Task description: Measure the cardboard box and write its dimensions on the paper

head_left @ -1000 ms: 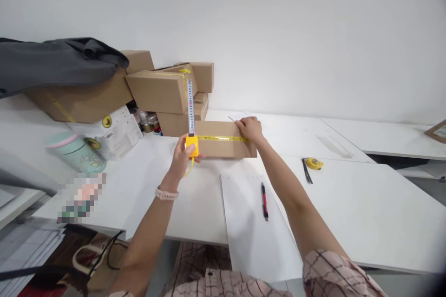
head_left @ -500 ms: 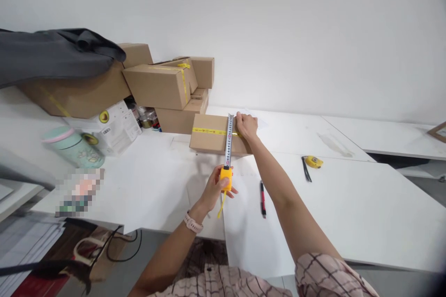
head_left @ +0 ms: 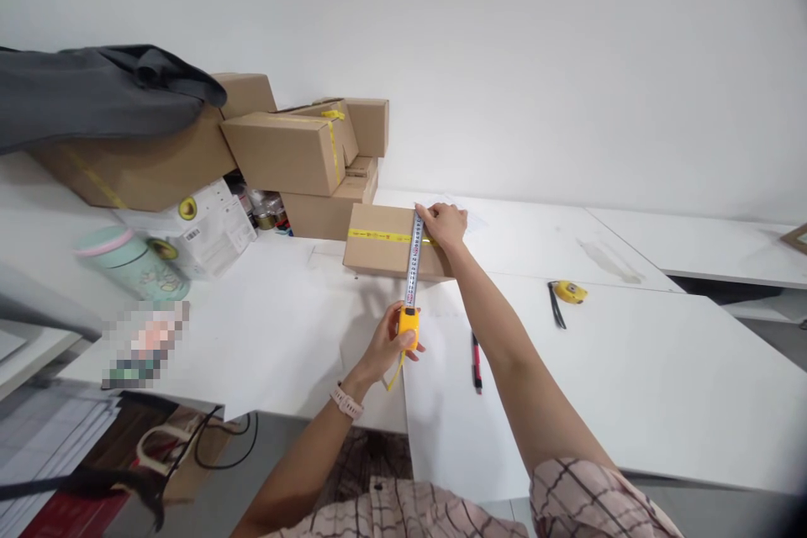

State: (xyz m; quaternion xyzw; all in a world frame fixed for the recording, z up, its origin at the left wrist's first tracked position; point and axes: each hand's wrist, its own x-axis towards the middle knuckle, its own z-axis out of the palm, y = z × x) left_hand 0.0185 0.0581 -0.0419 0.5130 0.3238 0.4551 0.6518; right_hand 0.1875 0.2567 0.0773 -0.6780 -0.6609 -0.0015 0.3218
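Note:
A cardboard box (head_left: pixel 378 250) banded with yellow tape lies on the white table. My left hand (head_left: pixel 386 343) grips the yellow case of a tape measure (head_left: pixel 409 328) in front of the box, a yellow strap hanging from it. The pulled-out metal blade (head_left: pixel 414 261) runs across the top of the box to its far edge. There my right hand (head_left: pixel 446 224) has its thumb and finger on the blade's end, the rest of the hand curled over the box's far right corner.
Right of the paper sheet's (head_left: pixel 441 429) middle lies a red and black pen (head_left: pixel 477 363). A second yellow tape measure (head_left: pixel 571 292) with a black strap sits farther right. Stacked cardboard boxes (head_left: pixel 283 155), a mint tumbler (head_left: pixel 135 265) and a white avocado-print carton (head_left: pixel 218 231) stand left.
My right hand's fingers have moved left onto the end of the blade. The left hand with the tape case has shifted slightly toward me. The box stays in place.

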